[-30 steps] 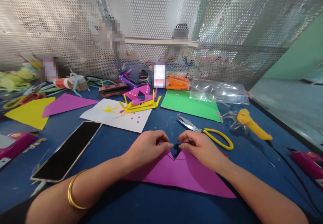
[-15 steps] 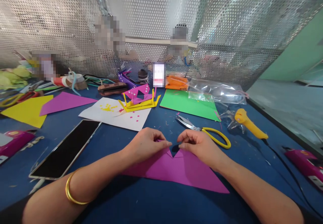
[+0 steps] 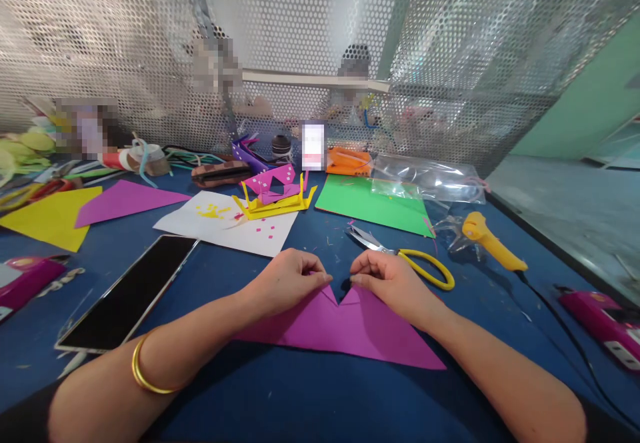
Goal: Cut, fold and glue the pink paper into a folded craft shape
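Left hand (image 3: 287, 282): curled on the left peak of the magenta paper (image 3: 345, 326); its grip is pinched closed on that paper's far edge, fingertips turned right. A gold bangle (image 3: 143, 373) is worn on the forearm.
Right hand (image 3: 390, 282): curled on the right peak of the same paper; its grip is likewise pinched on the paper, fingertips turned left, close to those of the left hand but apart from them.
Magenta paper: laid flat on the blue table (image 3: 280, 403) at near centre, wide and triangular, with a V-shaped notch seen between the two hands.
Scissors (image 3: 405, 261): yellow-handled, laid just beyond the right hand, blades pointed far left.
Glue gun (image 3: 487, 242): yellow, set to the right of the scissors.
Phone (image 3: 133, 290): dark screen up, laid left of the left hand.
White sheet (image 3: 225, 226): found beyond the hands, with yellow marks and small pink bits on it.
Paper craft (image 3: 275, 193): yellow and pink, stood at the white sheet's far right corner.
Green sheet (image 3: 370, 203): laid far right of the craft, partly under a clear bag (image 3: 430, 180).
Far left: a yellow sheet (image 3: 45, 216) and a purple triangle (image 3: 125, 200) are seen side by side.
Backdrop: a perforated metal screen (image 3: 100, 50) is stood behind the table.
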{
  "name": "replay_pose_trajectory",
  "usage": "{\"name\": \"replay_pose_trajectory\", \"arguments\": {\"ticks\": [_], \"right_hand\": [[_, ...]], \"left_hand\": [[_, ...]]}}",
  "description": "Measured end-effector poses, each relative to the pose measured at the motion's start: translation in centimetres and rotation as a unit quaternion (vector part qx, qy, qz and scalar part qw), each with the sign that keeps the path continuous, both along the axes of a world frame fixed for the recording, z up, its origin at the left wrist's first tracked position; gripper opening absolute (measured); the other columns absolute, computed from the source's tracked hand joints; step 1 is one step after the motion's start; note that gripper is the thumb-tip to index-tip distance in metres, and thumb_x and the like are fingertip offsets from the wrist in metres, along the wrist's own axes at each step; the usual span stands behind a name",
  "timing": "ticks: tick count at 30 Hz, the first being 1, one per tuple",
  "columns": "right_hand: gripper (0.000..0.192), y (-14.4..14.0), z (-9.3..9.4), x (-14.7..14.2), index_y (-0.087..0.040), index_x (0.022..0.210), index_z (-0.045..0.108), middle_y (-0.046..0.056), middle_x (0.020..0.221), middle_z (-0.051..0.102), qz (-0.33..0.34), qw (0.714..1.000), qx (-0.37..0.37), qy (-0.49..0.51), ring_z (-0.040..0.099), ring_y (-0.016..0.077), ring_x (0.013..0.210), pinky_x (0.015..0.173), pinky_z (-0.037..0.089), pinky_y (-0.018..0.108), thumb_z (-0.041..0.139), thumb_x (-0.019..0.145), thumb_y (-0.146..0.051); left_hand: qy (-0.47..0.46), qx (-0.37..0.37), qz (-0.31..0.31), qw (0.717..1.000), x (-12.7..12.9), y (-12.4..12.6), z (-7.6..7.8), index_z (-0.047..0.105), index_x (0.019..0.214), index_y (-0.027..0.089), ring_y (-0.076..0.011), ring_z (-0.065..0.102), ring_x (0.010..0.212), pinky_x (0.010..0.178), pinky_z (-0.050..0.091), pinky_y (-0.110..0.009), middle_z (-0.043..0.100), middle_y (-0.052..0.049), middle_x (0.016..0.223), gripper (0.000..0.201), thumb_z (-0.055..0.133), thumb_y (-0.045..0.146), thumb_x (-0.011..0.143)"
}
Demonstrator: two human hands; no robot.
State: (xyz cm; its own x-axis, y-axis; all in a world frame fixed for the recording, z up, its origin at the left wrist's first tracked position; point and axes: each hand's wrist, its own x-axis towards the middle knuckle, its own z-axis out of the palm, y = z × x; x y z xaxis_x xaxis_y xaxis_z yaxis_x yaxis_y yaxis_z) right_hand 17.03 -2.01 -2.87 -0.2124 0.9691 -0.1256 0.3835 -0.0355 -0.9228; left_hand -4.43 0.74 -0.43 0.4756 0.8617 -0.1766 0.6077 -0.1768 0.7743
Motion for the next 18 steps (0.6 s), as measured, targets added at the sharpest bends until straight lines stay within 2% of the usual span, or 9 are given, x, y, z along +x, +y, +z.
{"name": "replay_pose_trajectory", "arguments": {"ticks": [6, 9, 11, 13, 15, 16, 18], "right_hand": [[0.010, 0.1, -0.5, -0.1, -0.021, 0.090, 0.064, 0.001, 0.080, 0.071, 0.029, 1.000, 0.004, -0.009, 0.065, 0.0171, 0.077, 0.071, 0.049, 0.031, 0.061, 0.081, -0.025], [0.010, 0.2, -0.6, -0.1, -0.021, 0.090, 0.064, 0.001, 0.082, 0.071, 0.034, 0.999, 0.010, -0.014, 0.066, 0.0172, 0.078, 0.072, 0.049, 0.031, 0.060, 0.081, -0.024], [0.010, 0.2, -0.5, -0.1, -0.021, 0.090, 0.064, 0.001, 0.082, 0.071, 0.037, 0.999, 0.013, -0.018, 0.066, 0.0174, 0.078, 0.073, 0.049, 0.031, 0.060, 0.081, -0.024], [0.010, 0.2, -0.6, -0.1, -0.021, 0.089, 0.064, 0.001, 0.081, 0.071, 0.040, 0.999, 0.016, -0.021, 0.066, 0.0176, 0.078, 0.072, 0.048, 0.030, 0.061, 0.081, -0.025], [0.009, 0.3, -0.7, -0.1, -0.021, 0.089, 0.064, 0.001, 0.080, 0.071, 0.044, 0.999, 0.020, -0.021, 0.066, 0.0176, 0.077, 0.071, 0.048, 0.030, 0.060, 0.081, -0.025], [0.009, 0.3, -0.9, -0.1, -0.021, 0.088, 0.064, 0.001, 0.079, 0.070, 0.046, 0.999, 0.021, -0.020, 0.066, 0.0176, 0.076, 0.070, 0.048, 0.030, 0.060, 0.081, -0.024], [0.008, 0.4, -1.1, -0.2, -0.021, 0.088, 0.064, 0.001, 0.078, 0.070, 0.049, 0.998, 0.024, -0.015, 0.066, 0.0173, 0.075, 0.069, 0.048, 0.029, 0.061, 0.081, -0.024]], "left_hand": [[0.067, 0.101, 0.000, 0.993, -0.4, 0.4, 0.4, 0.071, 0.075, 0.021, -0.0151, 0.060, 0.069, 0.064, 0.044, -0.026, 0.068, 0.001, 0.070, 0.037, 0.051, 0.048, 0.090], [0.135, 0.189, 0.045, 0.972, -1.1, 1.8, 1.0, 0.072, 0.103, 0.023, -0.0208, 0.066, 0.094, 0.085, 0.048, -0.032, 0.075, -0.003, 0.100, 0.028, 0.049, 0.036, 0.095], [0.190, 0.245, 0.072, 0.948, -1.6, 3.6, 1.4, 0.064, 0.123, 0.021, -0.0269, 0.058, 0.122, 0.103, 0.043, -0.039, 0.067, -0.008, 0.128, 0.032, 0.050, 0.029, 0.095], [0.249, 0.275, 0.070, 0.926, -2.1, 5.8, 1.7, 0.058, 0.132, 0.020, -0.0302, 0.048, 0.134, 0.110, 0.039, -0.043, 0.056, -0.011, 0.142, 0.038, 0.054, 0.025, 0.094], [0.311, 0.273, 0.043, 0.909, -2.4, 8.4, 2.0, 0.058, 0.130, 0.019, -0.0291, 0.054, 0.126, 0.105, 0.045, -0.048, 0.057, -0.012, 0.137, 0.038, 0.061, 0.031, 0.094], [0.342, 0.264, 0.028, 0.902, -2.5, 9.6, 2.2, 0.057, 0.128, 0.018, -0.0264, 0.060, 0.116, 0.097, 0.052, -0.050, 0.058, -0.011, 0.133, 0.039, 0.062, 0.037, 0.095], [0.399, 0.233, 0.004, 0.887, -2.5, 11.9, 2.7, 0.058, 0.127, 0.017, -0.0241, 0.063, 0.109, 0.091, 0.055, -0.046, 0.060, -0.010, 0.128, 0.038, 0.062, 0.038, 0.096]]}}
